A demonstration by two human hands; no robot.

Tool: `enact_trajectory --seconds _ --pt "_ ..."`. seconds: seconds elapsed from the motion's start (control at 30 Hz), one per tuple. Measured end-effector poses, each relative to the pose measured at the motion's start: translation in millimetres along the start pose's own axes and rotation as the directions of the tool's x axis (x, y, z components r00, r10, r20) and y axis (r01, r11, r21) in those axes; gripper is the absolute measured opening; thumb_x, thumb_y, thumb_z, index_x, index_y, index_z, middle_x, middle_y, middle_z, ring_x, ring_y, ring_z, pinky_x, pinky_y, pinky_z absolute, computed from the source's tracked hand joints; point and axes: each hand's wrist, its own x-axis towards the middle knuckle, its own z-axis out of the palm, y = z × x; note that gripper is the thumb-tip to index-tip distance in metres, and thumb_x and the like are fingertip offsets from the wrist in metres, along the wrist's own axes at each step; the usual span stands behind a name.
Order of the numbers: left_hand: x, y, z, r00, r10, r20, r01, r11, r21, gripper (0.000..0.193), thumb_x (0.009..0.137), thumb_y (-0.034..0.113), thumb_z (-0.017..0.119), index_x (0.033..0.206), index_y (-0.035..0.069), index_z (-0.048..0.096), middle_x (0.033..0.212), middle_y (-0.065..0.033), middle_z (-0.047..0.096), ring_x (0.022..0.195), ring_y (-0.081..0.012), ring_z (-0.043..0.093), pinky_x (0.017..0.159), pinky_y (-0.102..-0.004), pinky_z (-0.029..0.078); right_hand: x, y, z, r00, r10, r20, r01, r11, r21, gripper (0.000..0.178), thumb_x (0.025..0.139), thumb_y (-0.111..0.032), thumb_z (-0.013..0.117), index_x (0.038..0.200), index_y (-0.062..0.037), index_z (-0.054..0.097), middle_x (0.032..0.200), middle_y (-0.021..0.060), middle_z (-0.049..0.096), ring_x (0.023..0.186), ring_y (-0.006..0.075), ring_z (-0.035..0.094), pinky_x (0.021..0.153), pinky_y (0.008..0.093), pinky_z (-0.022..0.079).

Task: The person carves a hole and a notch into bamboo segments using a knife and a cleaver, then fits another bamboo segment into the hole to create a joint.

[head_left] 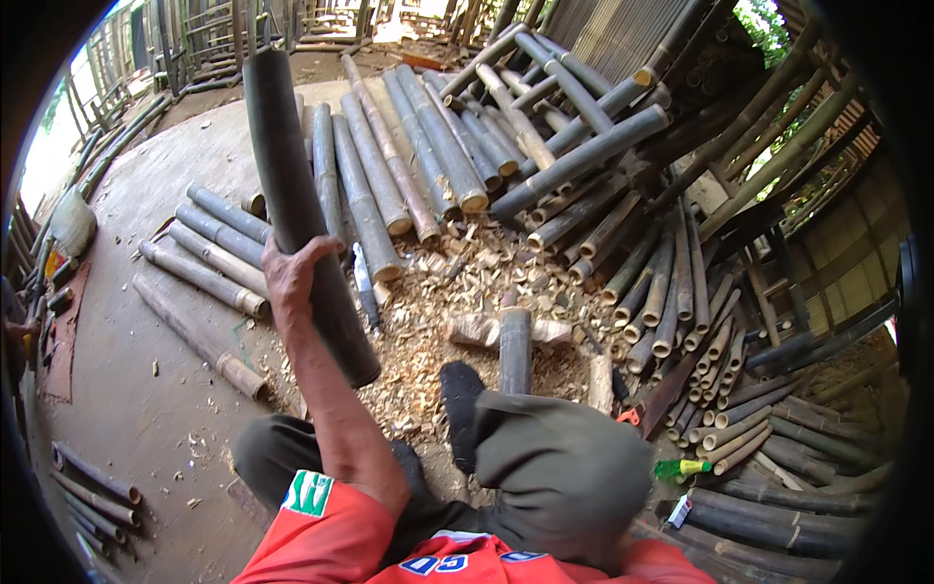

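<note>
In the head view, my left hand is wrapped around a thick dark bamboo pole, fingers clamped on its side below the middle. I hold it slanting on the left, its upper end toward the far side and its lower end toward my legs. My right hand is out of sight, so I can't tell how its fingers stand. Wood chips cover the ground ahead. A short bamboo piece rests across a pale log near my feet; a green bottle lies near right.
</note>
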Motion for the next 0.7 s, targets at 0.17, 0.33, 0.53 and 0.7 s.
enact_trajectory --seconds 0.17,0.33,0.53,0.7 --pt "-14 -18 7 0.995 -0.102 0.003 0.102 0.994 -0.026 0.059 0.069 0.021 0.092 0.118 0.000 0.068 0.093 -0.0101 0.074 0.074 -0.0203 0.070 0.068 -0.0365 0.059 49 -28 -54 0.998 -0.043 -0.042 0.058 0.879 0.474 0.077 0.076 -0.038 0.086 0.132 0.0067 0.059 0.118 0.0215 0.069 0.101 0.0365 0.070 0.089 0.0482 0.058" --pt "-4 -32 12 0.973 -0.214 0.092 0.221 0.972 -0.083 0.059 0.070 0.023 0.092 0.118 -0.002 0.069 0.097 -0.0095 0.074 0.077 -0.0190 0.070 0.072 -0.0351 0.058 130 -172 -237 0.942 -0.335 0.018 0.111 0.362 0.926 0.065 0.095 -0.057 0.064 0.124 0.0014 0.062 0.091 0.0150 0.073 0.074 0.0262 0.074 0.067 0.0395 0.063" --pt "-5 -47 49 0.952 -0.279 0.128 0.286 0.957 -0.044 0.061 0.073 0.033 0.091 0.119 -0.001 0.072 0.099 -0.0120 0.075 0.085 -0.0253 0.071 0.080 -0.0387 0.060 196 -271 -314 0.860 -0.502 -0.092 -0.154 -0.428 0.890 0.052 0.102 -0.049 0.059 0.114 0.0001 0.070 0.104 0.0230 0.072 0.091 0.0407 0.073 0.073 0.0503 0.068" --pt "-15 -42 58 0.941 -0.278 0.193 0.295 0.953 -0.068 0.060 0.074 0.027 0.091 0.120 -0.004 0.069 0.097 -0.0119 0.074 0.078 -0.0215 0.071 0.072 -0.0370 0.059 235 -262 -299 0.892 -0.450 -0.045 -0.236 -0.549 0.802 0.045 0.099 -0.044 0.066 0.113 -0.0012 0.073 0.106 0.0265 0.071 0.094 0.0440 0.073 0.073 0.0505 0.071"
